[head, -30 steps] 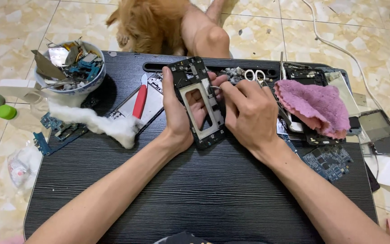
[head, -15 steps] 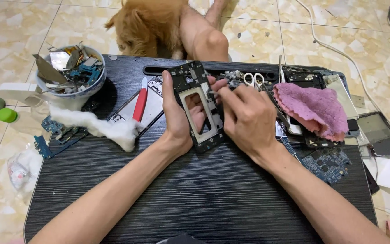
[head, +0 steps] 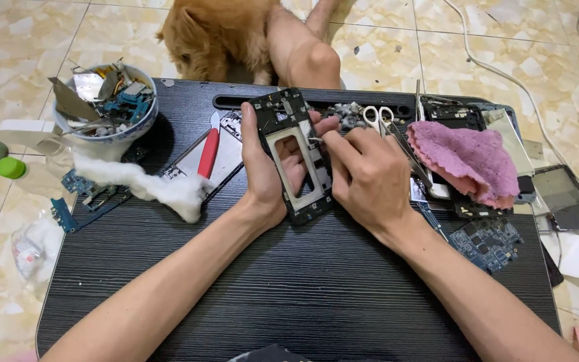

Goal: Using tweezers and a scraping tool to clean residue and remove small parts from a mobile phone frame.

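Currently, head view: left hand [head: 263,177] fingers clasp a black phone frame [head: 294,157] above the dark wood-grain desk [head: 289,288]. Right hand [head: 366,177] fingers pinch a thin tool [head: 313,140], mostly hidden. Nearby: scissors [head: 377,116], pink cloth [head: 464,159], cotton wad [head: 145,186], parts bowl [head: 105,104].

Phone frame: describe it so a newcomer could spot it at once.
On the black table, look at its middle, just below the long slot along the far edge. The phone frame is held up there by the left hand, with the right hand working on it. It alone has a big rectangular hole showing fingers through.
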